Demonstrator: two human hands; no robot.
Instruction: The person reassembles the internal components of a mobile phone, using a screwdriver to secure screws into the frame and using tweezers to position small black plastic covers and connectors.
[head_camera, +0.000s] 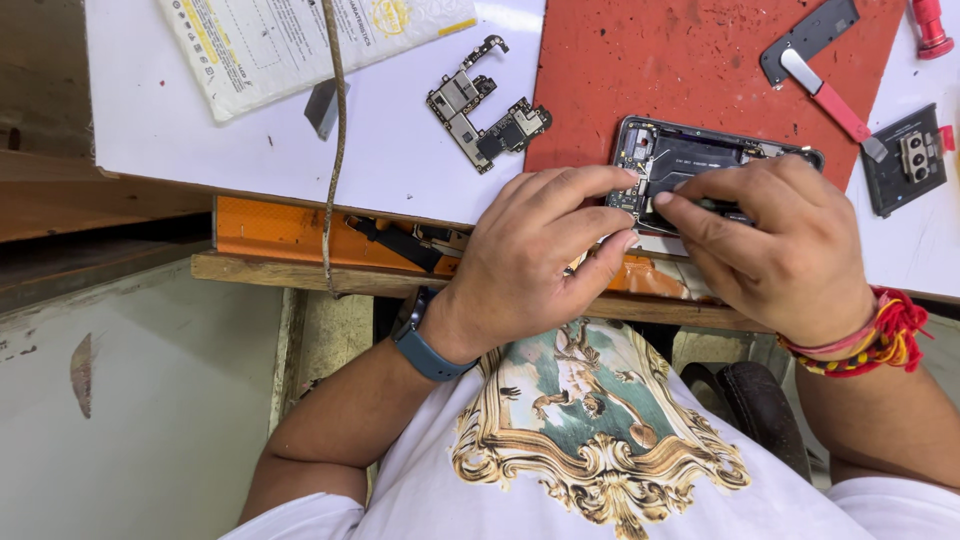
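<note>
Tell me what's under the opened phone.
The opened phone lies on a red mat atop the white table. Its near edge is covered by the left hand and right hand.

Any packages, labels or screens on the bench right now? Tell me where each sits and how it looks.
Padded mailer bag: top left of the white board, lying flat and tilted, white with black print and a yellow patch at its right end.
Opened phone: on the red mat, under the left hand and right hand, dark frame with its insides showing; no lit screen shows.
</note>
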